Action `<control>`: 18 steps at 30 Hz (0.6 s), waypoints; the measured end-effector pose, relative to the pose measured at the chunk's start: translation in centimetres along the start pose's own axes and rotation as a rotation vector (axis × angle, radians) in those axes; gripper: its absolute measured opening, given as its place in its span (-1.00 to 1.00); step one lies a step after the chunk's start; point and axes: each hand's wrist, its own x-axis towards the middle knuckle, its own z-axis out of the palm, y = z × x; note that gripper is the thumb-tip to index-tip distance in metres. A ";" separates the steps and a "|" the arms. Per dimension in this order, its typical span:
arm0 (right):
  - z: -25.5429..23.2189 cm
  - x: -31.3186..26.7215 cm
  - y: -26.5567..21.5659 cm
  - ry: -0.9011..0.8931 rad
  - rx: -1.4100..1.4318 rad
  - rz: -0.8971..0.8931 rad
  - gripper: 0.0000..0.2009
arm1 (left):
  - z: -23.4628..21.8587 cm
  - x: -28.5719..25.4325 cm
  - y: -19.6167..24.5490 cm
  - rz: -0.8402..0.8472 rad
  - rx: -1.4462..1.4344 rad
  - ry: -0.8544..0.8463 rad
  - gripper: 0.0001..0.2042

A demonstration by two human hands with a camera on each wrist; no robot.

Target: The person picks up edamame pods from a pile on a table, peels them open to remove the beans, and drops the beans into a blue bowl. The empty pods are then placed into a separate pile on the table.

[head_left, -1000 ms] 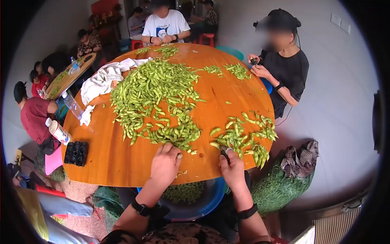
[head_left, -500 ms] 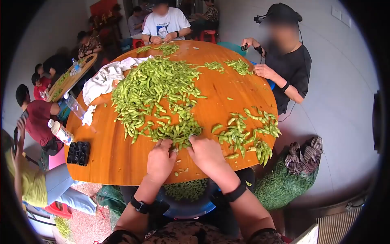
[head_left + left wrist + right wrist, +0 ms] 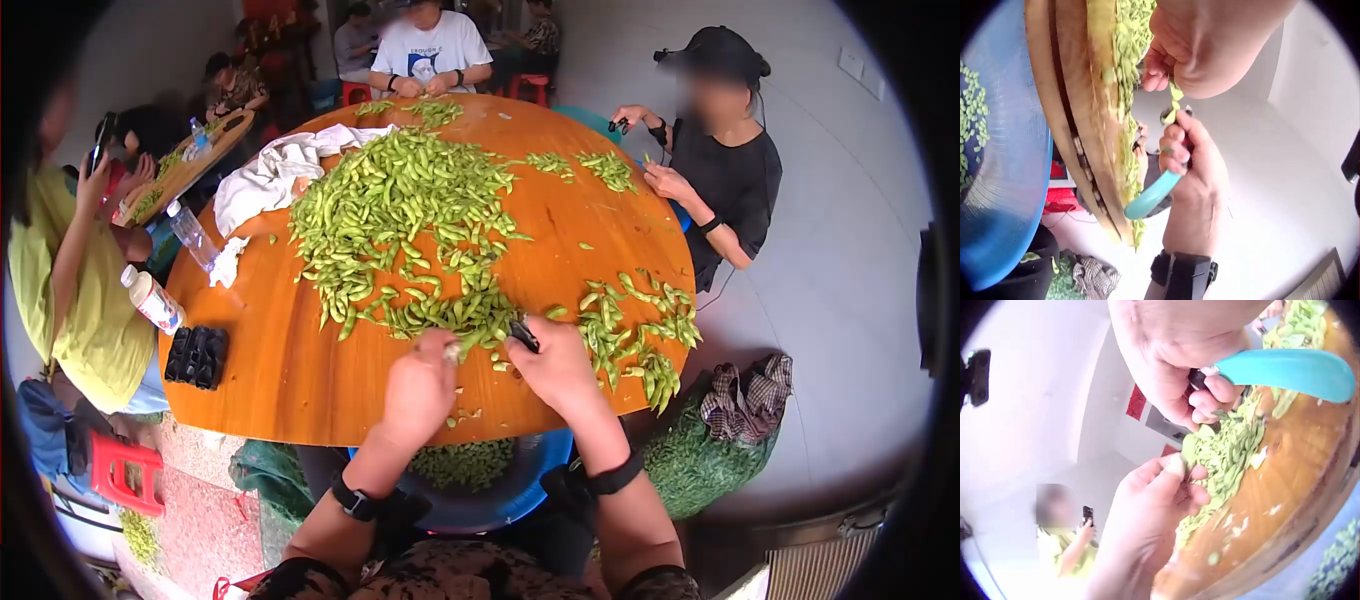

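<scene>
Since half a second ago the right hand has drawn back from the heap and turned, so the dark head of its tool now shows above the knuckles, and the left hand has shifted a little toward it. A bystander in a yellow shirt has also stepped in close at the left.

The right hand's fingers are curled round a small cutting tool with a turquoise handle; its dark tip points at the near edge of the edamame pile. The left hand's thumb and fingers pinch a single pod, held up between the two hands just above the round wooden table. Whether the blade already touches the pod I cannot tell.

By my judgement, the step in hand is trimming or opening this one pod: it has been picked from the pile and presented to the tool. The next move calls for a steady pinch from the left hand while the right brings the tip to the pod's end, keeping the blade off the left fingertips, which sit very near it.

A blue basin holding shelled green beans sits below the table edge, between the person's arms. A smaller heap of pods lies just right of the right hand.
</scene>
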 end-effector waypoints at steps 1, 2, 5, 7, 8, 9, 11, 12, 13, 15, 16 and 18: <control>-0.2 -0.2 0.0 -0.096 0.207 0.096 -0.80 | 0.6 -0.2 0.7 -0.005 0.001 0.002 -0.84; 0.5 -0.7 0.5 -0.089 0.519 0.202 -0.76 | 1.4 -0.5 1.6 0.026 -0.125 -0.017 -0.84; -1.8 -1.6 -1.5 -0.162 0.865 0.571 -0.75 | 3.5 -1.1 3.2 0.102 -0.340 -0.018 -0.81; -0.9 -2.7 -0.2 -0.124 0.819 0.498 -0.76 | 4.3 -1.1 3.4 0.140 -0.429 -0.010 -0.78; -0.6 -3.2 0.8 -0.076 0.816 0.473 -0.77 | 4.7 -1.1 3.5 0.168 -0.456 -0.039 -0.76; -0.7 -3.4 1.5 -0.027 0.813 0.447 -0.78 | 4.9 -1.1 3.6 0.198 -0.481 -0.067 -0.75; -1.5 -3.3 3.5 0.122 0.629 0.455 -0.80 | 4.0 -0.4 3.1 0.209 -0.427 -0.055 -0.75; -2.6 -3.3 4.6 0.194 0.407 0.321 -0.79 | 3.1 0.3 2.7 0.149 -0.262 -0.012 -0.76; -3.5 -3.2 5.5 0.263 0.183 0.188 -0.77 | 2.4 0.9 2.3 0.090 -0.097 0.030 -0.78; -5.0 -3.4 5.7 0.303 0.096 0.192 -0.77 | 2.0 2.0 0.1 0.147 0.073 -0.003 -0.80; -5.5 -3.5 5.6 0.339 0.005 0.191 -0.76 | 2.1 2.4 -0.7 0.200 0.241 -0.028 -0.81; -5.7 -3.7 5.4 0.297 -0.010 0.204 -0.78 | 2.2 2.7 -1.4 0.197 0.259 -0.041 -0.83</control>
